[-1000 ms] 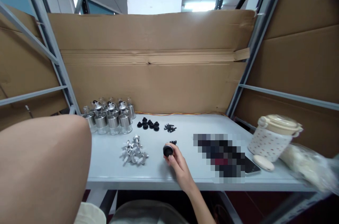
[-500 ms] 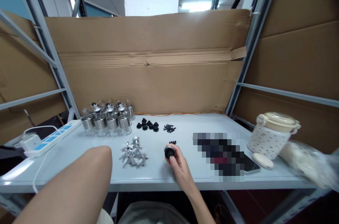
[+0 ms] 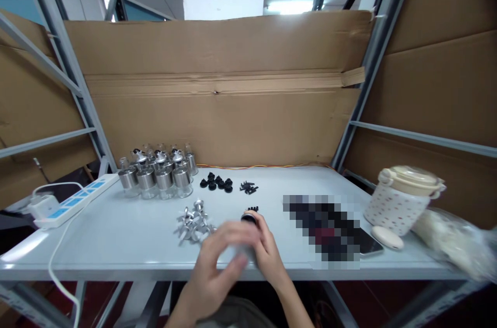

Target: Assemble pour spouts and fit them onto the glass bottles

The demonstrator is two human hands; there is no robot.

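My right hand (image 3: pixel 267 253) is closed around a small round part with a black face and silver rim (image 3: pixel 249 218), just above the front of the table. The left hand covers much of that part. My left hand (image 3: pixel 221 258) is curled beside it with thumb and fingertips close to the right fingers, smeared by motion. Whether it holds anything is unclear. Silver metal pieces with wing-like arms (image 3: pixel 194 222) lie in a heap behind the left hand. A short row of tiny black pieces (image 3: pixel 253 209) lies just beyond the right hand.
Glass bottles with metal sleeves (image 3: pixel 155 178) stand at the back left. Black caps (image 3: pixel 217 182) and small black pegs (image 3: pixel 248 187) lie in groups further back. A power strip (image 3: pixel 79 201) is on the left. On the right are a phone (image 3: pixel 370 242), a dotted canister (image 3: pixel 392 204) and a plastic bag (image 3: pixel 450 240).
My left arm, earlier bent across the left foreground, has drawn back, and the left hand has come in beside the right. My right hand stays in place, keeping its grip on the round part.
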